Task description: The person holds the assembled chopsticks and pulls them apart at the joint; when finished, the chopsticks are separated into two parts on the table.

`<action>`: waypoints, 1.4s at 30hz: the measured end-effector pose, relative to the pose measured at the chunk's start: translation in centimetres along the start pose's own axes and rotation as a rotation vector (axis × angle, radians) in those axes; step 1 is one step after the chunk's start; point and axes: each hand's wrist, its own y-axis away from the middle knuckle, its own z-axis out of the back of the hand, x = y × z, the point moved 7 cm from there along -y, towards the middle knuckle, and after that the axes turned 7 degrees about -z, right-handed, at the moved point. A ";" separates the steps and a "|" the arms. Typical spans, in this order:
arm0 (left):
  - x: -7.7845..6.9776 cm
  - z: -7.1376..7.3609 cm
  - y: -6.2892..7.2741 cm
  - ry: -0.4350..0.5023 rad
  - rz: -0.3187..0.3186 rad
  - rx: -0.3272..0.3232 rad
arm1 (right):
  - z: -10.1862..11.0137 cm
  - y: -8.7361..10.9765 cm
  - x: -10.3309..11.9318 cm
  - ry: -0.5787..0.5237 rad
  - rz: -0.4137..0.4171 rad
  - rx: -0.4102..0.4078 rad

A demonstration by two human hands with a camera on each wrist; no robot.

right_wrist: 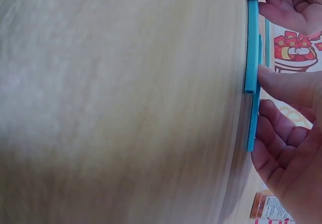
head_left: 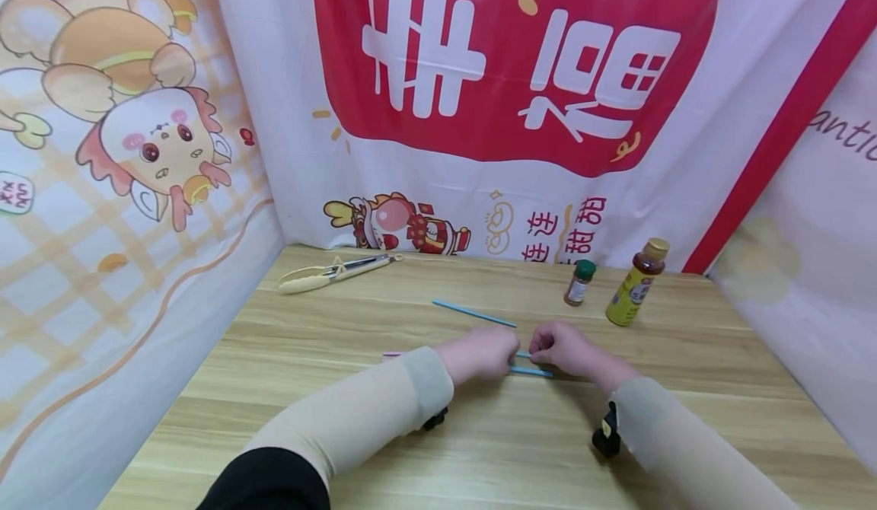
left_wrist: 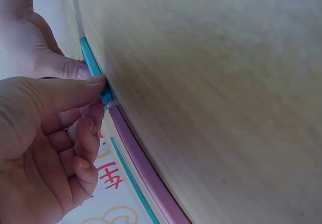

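My left hand (head_left: 483,352) pinches one end of the nearer blue stick (head_left: 530,371) between thumb and fingers. Just to the right, my right hand (head_left: 562,349) has its thumb and fingertips on a second blue stick (right_wrist: 255,121), which lies alongside and slightly beyond the first. The two hands are close together, low over the table. In the left wrist view a pink stick (left_wrist: 146,173) extends from beside the left fingertips; its end (head_left: 392,355) shows past the left sleeve from above. Farther back lies another blue stick (head_left: 473,313), untouched.
The wooden table (head_left: 329,411) runs back to a printed cloth (head_left: 288,114). At the back left lie tongs (head_left: 336,272). A small green-capped jar (head_left: 580,282) and a taller yellow-labelled bottle (head_left: 637,283) stand at the back right.
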 end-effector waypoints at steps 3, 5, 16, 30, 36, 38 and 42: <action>0.1 0.0 0.1 0.005 0.008 -0.003 | 0.0 0.1 0.1 -0.013 0.000 0.011; 0.2 0.0 0.2 0.009 0.010 -0.003 | -0.1 0.2 0.3 -0.026 0.005 0.015; 0.7 -0.1 0.2 0.070 0.035 0.001 | -0.6 0.3 1.0 -0.036 0.010 0.017; 4.0 3.0 0.5 0.225 0.096 -0.141 | 1.8 -1.0 2.0 -0.072 -0.028 -0.091; 8.8 5.2 0.8 0.185 0.239 -0.181 | 3.7 -2.3 3.4 -0.047 -0.071 -0.179; 10.1 5.2 0.8 0.180 0.266 -0.167 | 3.2 -3.0 3.7 -0.036 -0.077 -0.160; 12.4 4.5 1.0 0.213 0.329 -0.121 | 1.0 -4.3 3.9 0.004 -0.084 -0.084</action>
